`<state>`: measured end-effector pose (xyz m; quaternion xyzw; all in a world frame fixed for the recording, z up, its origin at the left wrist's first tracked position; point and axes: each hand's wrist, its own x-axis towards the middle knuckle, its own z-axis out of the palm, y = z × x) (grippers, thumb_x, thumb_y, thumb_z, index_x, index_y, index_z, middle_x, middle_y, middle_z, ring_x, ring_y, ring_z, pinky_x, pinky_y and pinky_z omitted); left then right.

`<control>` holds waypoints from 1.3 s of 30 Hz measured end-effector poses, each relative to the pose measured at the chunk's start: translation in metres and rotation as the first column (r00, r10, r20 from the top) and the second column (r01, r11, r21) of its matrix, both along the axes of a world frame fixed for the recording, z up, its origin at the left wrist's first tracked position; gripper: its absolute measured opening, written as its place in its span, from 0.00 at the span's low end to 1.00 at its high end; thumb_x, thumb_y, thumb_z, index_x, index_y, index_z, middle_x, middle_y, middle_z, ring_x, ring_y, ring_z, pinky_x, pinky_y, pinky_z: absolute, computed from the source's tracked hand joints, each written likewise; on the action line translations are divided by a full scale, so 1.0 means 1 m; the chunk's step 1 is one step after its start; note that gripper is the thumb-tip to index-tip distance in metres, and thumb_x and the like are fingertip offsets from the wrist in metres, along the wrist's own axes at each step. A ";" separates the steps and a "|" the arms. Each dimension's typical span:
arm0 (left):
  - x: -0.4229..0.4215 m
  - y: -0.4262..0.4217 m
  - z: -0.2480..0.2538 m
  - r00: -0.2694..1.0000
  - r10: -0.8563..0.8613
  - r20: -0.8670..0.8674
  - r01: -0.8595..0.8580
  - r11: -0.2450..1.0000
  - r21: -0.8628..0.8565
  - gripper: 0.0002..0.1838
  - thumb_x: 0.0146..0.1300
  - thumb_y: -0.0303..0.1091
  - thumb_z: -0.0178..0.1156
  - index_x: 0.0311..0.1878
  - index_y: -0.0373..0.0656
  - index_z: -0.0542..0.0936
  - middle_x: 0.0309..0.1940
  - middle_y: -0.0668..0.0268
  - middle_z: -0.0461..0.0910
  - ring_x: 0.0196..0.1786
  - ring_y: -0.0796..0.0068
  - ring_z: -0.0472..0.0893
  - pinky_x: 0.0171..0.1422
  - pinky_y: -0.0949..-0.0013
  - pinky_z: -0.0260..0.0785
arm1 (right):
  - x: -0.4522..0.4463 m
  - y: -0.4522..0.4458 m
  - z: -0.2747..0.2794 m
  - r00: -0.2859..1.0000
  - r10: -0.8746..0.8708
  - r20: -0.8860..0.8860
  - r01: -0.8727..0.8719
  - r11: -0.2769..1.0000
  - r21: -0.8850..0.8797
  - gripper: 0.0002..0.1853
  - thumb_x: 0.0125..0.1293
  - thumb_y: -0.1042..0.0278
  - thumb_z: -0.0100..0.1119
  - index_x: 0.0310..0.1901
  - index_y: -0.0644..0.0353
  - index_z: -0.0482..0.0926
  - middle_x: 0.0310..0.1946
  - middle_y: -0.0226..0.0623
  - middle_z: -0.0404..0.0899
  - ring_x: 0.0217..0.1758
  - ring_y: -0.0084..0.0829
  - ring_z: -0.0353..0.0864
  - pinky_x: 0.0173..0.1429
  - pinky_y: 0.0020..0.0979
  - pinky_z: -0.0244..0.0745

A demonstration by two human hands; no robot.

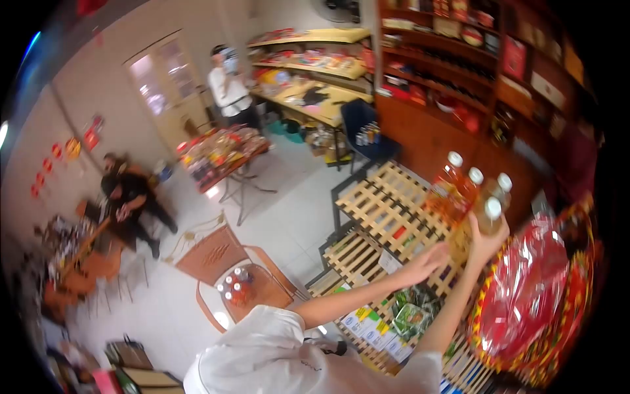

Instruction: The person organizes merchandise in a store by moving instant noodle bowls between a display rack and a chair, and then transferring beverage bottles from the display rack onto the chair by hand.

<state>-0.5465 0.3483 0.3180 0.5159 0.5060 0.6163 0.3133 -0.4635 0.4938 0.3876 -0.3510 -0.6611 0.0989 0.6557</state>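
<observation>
My right hand [487, 241] is wrapped round a white-capped bottle of pale yellowish liquid [491, 217] on the top of a slatted wooden rack [384, 197]. A second pale bottle [503, 187] stands just behind it. Beside these are bottles of orange-red drink [448, 177], also with white caps. My left hand [428, 264] reaches over the slats with its fingers stretched out, apart from the bottles and holding nothing. Motion blur hides the labels.
Several small bottles [236, 287] stand on a brown armchair [213, 255]. A red cellophane-wrapped bundle [522, 289] is at the right. Lower slats hold green packets [413, 315] and cartons [377, 331]. One person [230, 92] stands by goods shelves; another [131, 200] sits at the left.
</observation>
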 end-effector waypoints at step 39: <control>-0.017 -0.555 -0.219 -0.432 0.128 0.893 -0.576 0.722 -0.383 0.20 0.60 0.49 0.53 0.50 0.47 0.71 0.47 0.60 0.75 0.50 0.61 0.75 0.59 0.54 0.67 | -0.114 -0.534 -0.194 0.198 0.717 -0.668 0.497 -0.661 -0.562 0.28 0.65 0.55 0.54 0.63 0.60 0.62 0.57 0.39 0.69 0.59 0.31 0.71 0.58 0.30 0.71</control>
